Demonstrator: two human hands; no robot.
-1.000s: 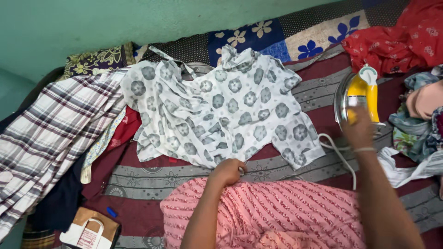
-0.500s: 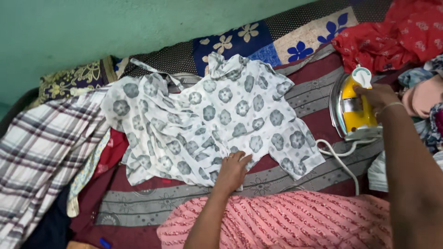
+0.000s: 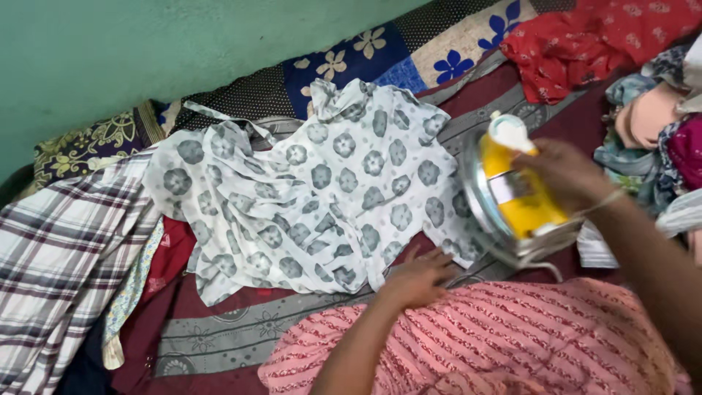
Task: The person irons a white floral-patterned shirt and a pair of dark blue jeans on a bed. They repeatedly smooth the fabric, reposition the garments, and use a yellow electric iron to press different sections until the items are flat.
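Observation:
A white shirt with grey flower prints (image 3: 322,190) lies spread on a maroon patterned bedcover (image 3: 241,325). My left hand (image 3: 417,276) rests flat with fingers apart on the shirt's lower hem. My right hand (image 3: 567,175) grips the handle of a yellow and white electric iron (image 3: 512,194), lifted and tilted, its metal soleplate facing the shirt's right sleeve. The iron's white cord trails below it, mostly hidden. My pink striped clothing (image 3: 497,344) fills the bottom of the view.
A plaid cloth (image 3: 66,256) lies at the left. Red flowered fabric (image 3: 585,40) and a heap of mixed clothes (image 3: 654,124) sit at the right. A blue and beige floral quilt (image 3: 395,55) runs along the green wall (image 3: 146,51).
My right hand has lifted the iron off its resting spot and carried it left toward the shirt's sleeve. My left hand slid right along the hem and flattened out.

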